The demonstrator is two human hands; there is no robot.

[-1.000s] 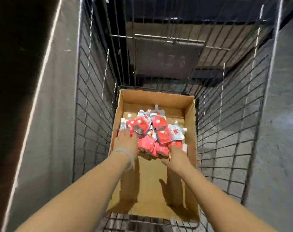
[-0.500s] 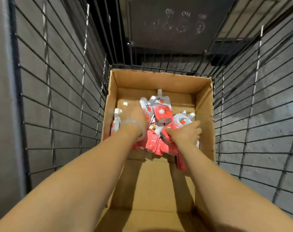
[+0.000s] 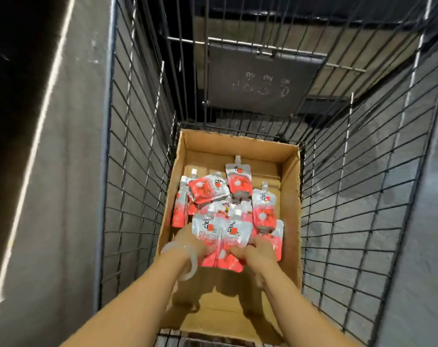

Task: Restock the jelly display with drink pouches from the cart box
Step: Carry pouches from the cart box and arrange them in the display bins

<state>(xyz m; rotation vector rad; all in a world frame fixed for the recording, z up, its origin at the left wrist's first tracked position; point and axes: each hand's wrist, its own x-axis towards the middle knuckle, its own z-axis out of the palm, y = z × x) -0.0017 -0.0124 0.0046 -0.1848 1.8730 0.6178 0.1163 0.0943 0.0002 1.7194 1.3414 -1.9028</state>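
Note:
An open cardboard box [image 3: 291, 204] lies in the bottom of a wire cart. Several red and silver drink pouches [image 3: 238, 182] with white spouts are piled in its far half. My left hand [image 3: 191, 242], a clear bangle on its wrist, grips the lower edge of one pouch [image 3: 205, 230]. Beside it, my right hand [image 3: 256, 251] grips the bottom of a second pouch [image 3: 235, 234]. Both held pouches stand side by side, spouts pointing away from me, raised a little over the pile.
The cart's black wire walls [image 3: 137, 171] rise close on the left, right and far side. A dark folded child-seat panel [image 3: 260, 78] hangs at the far end. Grey floor shows outside the cart. Bare cardboard floor [image 3: 220, 304] lies under my forearms.
Both hands have pulled back toward me from the pile, each with a pouch now gripped and raised. The view has drawn back and shows more of the cart.

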